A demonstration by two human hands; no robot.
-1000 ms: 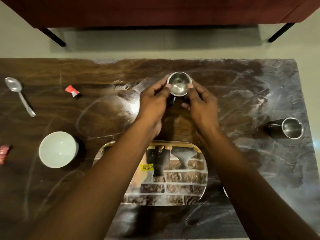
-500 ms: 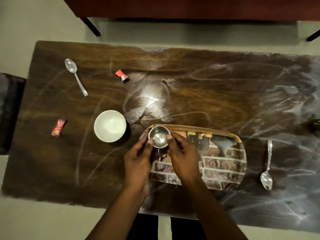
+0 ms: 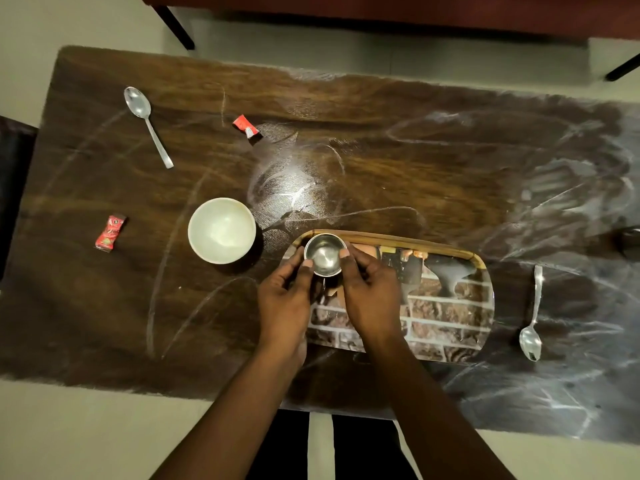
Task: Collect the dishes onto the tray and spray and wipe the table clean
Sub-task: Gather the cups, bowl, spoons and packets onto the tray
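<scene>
On the tray, far-left corner: small round steel cup (image 3: pixel 325 254), mouth up; whether its base rests on the tray or hangs just above it cannot be told.
Tray: rounded oblong tray with brick-wall print and wooden rim (image 3: pixel 450 252), at the table's near edge; no other dish shows on it.
Left hand (image 3: pixel 284 299): fingers curled, a tip pressed to the cup's left rim.
Right hand (image 3: pixel 370 292): fingers curled, a tip pressed to the cup's right rim.
Cup relative to grip: pinched between the two hands at the fingertips, beyond the knuckles, with the palms clear of it.
Progress, as judged: first dish at the tray; release not yet made.
Left to collect: white round bowl (image 3: pixel 221 230), just beside the tray's left end; steel spoon at the far left (image 3: pixel 152 133), well apart; second steel spoon (image 3: pixel 535 306), near the tray's right end.
Litter: red sachet at the far side (image 3: pixel 246 125); red sachet at the left (image 3: pixel 110 233).
Right edge: dark object (image 3: pixel 630 242), cut off; kind cannot be told.
Surface: dark wood-grain table (image 3: pixel 381 150), streaked with pale smears; wiping is judged outstanding.
Spray and cloth: none in view.
</scene>
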